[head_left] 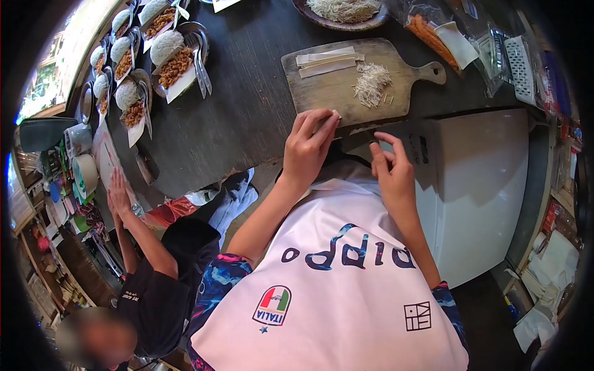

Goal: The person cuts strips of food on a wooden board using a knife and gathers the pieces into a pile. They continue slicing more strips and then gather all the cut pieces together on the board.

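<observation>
My left hand (309, 147) is at the near edge of a wooden cutting board (396, 57), its fingers closed on a small pale piece (336, 114) that barely shows at the fingertips. To its right, just off the board's near edge, my right hand (393, 166) has its fingers curled in. A small dark spot shows by its fingertips, but I cannot make out what it holds. On the board lie several pale flat strips (328, 60) and, to their right, a loose heap of thin pale shreds (372, 85).
Beyond the board is a bowl of pale shreds (344, 9). A grater (520, 69) and an orange item in plastic (431, 40) lie right. Plates of rice (167, 48) with brown topping and cutlery fill the far left. Another person's hands (119, 193) are at the left table edge.
</observation>
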`<state>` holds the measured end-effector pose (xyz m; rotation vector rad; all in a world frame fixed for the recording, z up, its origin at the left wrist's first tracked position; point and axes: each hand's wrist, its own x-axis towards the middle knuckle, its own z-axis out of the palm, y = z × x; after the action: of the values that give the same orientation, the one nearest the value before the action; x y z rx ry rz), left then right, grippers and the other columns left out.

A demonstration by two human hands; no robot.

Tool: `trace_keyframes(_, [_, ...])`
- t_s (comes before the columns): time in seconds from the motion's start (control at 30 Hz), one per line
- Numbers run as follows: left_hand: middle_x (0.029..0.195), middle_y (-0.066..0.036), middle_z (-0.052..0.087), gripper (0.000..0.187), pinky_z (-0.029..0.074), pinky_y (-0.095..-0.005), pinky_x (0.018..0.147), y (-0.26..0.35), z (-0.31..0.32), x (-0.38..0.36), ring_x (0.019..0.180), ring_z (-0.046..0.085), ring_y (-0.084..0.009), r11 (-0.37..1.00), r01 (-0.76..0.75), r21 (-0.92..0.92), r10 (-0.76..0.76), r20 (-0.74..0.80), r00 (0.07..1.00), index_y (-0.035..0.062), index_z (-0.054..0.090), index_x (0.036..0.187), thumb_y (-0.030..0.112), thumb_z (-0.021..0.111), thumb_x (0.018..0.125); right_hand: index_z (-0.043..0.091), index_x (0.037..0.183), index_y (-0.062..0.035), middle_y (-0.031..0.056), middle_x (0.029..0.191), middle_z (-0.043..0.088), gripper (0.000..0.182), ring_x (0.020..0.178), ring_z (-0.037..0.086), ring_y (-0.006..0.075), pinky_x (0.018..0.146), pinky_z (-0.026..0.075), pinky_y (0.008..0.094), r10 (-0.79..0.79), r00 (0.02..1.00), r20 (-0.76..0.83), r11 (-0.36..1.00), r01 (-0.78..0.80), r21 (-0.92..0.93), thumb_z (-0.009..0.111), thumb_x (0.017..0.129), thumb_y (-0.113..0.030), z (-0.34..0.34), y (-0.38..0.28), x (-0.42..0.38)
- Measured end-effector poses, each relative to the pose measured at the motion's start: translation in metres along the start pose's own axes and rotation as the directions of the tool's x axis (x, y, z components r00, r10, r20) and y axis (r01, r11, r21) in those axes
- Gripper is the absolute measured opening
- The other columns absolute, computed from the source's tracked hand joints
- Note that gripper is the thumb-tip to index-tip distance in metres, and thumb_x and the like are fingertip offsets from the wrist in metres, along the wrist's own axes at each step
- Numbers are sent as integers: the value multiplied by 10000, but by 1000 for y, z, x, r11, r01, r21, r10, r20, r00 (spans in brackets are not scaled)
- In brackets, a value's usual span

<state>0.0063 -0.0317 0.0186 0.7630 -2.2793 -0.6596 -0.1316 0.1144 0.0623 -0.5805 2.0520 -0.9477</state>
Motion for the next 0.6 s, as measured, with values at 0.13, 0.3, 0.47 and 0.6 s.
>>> trace_keyframes(0.13, [1110,-73,704,289,578,-400,847,0,4,5,1019,681,-290,999,-32,16,31,33,999,43,779,1116,-24,809,835,619,1459,-203,117,919,707,375,692,685,336,660,523,413,-371,924,-91,920,352,-169,608,1091,-276,11,6,-2])
trace_keyframes(0.3, [1136,-71,685,304,580,-402,867,5,0,4,1052,672,-294,994,-45,102,39,53,998,38,768,1125,-29,800,830,517,1583,-353,89,896,599,599,633,650,345,638,556,454,-418,906,66,824,409,-393,636,1027,-165,8,7,-14])
trace_keyframes(0.47, [1142,-74,676,339,581,-403,873,2,-2,3,1061,670,-289,992,-56,112,42,120,992,39,761,1145,-41,789,817,514,1583,-383,92,786,507,695,600,640,302,572,562,463,-448,887,107,694,421,-584,653,962,-102,5,10,-20])
trace_keyframes(0.6, [1149,-74,678,349,586,-400,874,0,-8,5,1060,676,-291,989,-82,119,62,163,985,44,762,1153,-45,778,816,510,1587,-379,92,781,513,695,589,635,296,571,559,454,-469,872,136,677,455,-578,652,964,-103,-1,14,-17])
